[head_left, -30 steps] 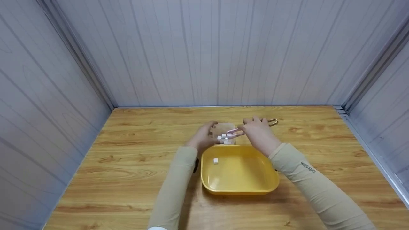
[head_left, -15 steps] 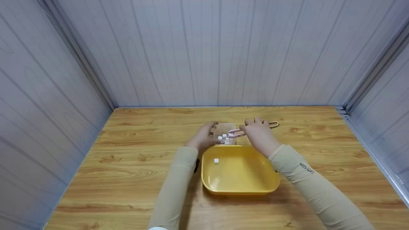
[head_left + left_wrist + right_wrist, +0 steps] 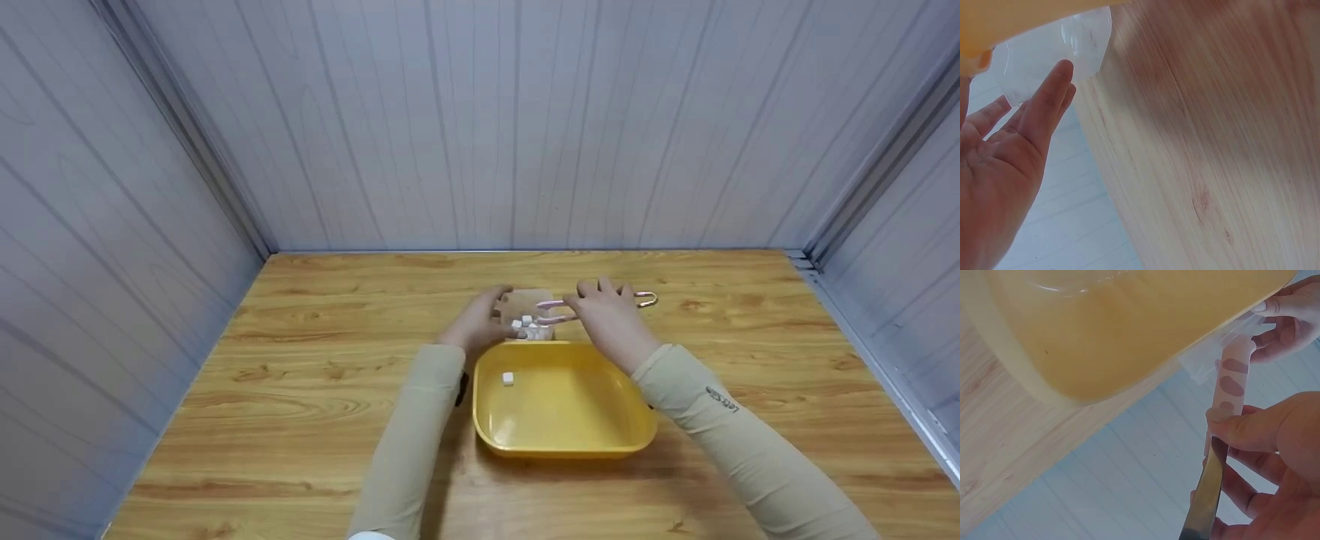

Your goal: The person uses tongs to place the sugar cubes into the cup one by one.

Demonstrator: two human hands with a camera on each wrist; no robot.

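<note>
My left hand (image 3: 477,321) holds a small clear plastic container (image 3: 531,298) from its left side, fingers behind and thumb in front. Several white cubes (image 3: 527,320) lie in it. Between thumb and fingers, my right hand (image 3: 611,319) grips a pair of tongs (image 3: 1233,377) with a metal handle and pink tips. Those tips stand apart over the container, and I see no cube between them. Just in front is a yellow basin (image 3: 562,452) with one white cube (image 3: 508,379) in it. In the left wrist view the container (image 3: 1044,56) shows beyond my fingers.
Everything stands on a wood-grain table (image 3: 315,405). Pale panelled walls (image 3: 480,127) close off the back and both sides. The basin's far rim lies right beside the container and below both wrists.
The tongs have shifted slightly right and their pink tips have spread wider. My right hand has moved a little right with them. The left hand, container and basin stay nearly put.
</note>
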